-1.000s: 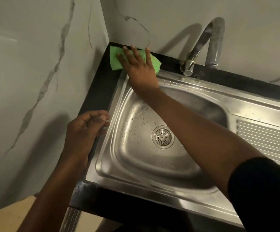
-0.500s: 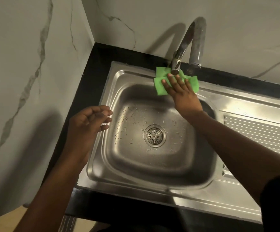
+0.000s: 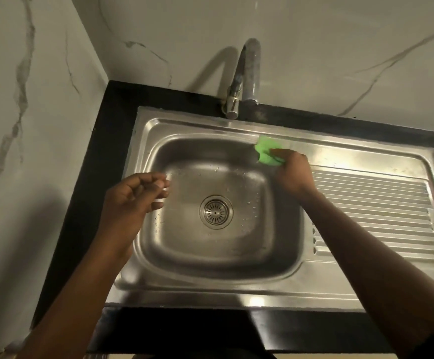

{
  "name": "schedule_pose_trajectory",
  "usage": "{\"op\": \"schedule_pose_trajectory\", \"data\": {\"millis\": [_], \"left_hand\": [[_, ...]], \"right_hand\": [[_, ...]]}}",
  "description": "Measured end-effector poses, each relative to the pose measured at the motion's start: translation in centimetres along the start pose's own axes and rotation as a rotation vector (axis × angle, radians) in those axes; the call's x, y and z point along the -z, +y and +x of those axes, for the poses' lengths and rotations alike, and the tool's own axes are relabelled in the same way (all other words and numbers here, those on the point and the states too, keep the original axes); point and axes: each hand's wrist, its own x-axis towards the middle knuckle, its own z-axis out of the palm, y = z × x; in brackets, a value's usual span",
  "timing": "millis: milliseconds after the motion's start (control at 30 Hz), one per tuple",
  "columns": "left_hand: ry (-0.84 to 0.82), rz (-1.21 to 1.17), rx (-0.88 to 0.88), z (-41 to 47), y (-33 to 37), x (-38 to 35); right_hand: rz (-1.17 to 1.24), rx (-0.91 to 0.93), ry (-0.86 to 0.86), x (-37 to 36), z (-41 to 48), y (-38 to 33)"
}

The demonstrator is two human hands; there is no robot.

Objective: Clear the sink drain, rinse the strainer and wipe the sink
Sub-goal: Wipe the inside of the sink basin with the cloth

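Observation:
A stainless steel sink (image 3: pixel 158 125) is set into a black counter. Its round strainer (image 3: pixel 215 211) sits in the drain at the basin's middle, with water drops scattered around it. My right hand (image 3: pixel 293 172) grips a bunched green cloth (image 3: pixel 266 152) at the basin's back right corner, against the rim. My left hand (image 3: pixel 133 195) hovers over the sink's left rim with loosely curled fingers, holding nothing.
A chrome tap (image 3: pixel 239 81) rises from the counter behind the basin, its spout over the back rim. A ribbed drainboard (image 3: pixel 371 203) lies right of the basin. Marble walls close the left side and the back. The black counter (image 3: pixel 112 141) borders the sink.
My right hand has slid the green cloth from the back left corner, along the back rim past the tap, to the basin's back right corner. The cloth is now bunched. My left hand stayed put.

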Motion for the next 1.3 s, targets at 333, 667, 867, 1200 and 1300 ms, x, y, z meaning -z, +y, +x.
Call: {"op": "schedule_pose_trajectory", "data": {"millis": [333,667,867,1200,1300], "left_hand": [[-0.052,0.058,-0.018,0.4,-0.1,-1.2],[-0.021,0.041,0.007,0.7,-0.8,-0.6],[0.005,0.013,0.01,1.3,-0.4,0.9],[0.081,0.018,0.008,2.4,-0.1,3.3],[0.116,0.007,0.009,2.5,0.0,3.9]], "right_hand": [[0.867,-0.6,0.188,6.3,2.6,5.7],[-0.257,-0.174,-0.04,0.2,2.2,8.1],[-0.342,-0.192,0.052,-3.6,0.6,4.4],[-0.13,0.043,0.102,-12.5,1.1,-11.4],[-0.094,0.226,0.088,-15.2,0.2,-16.5]]}}
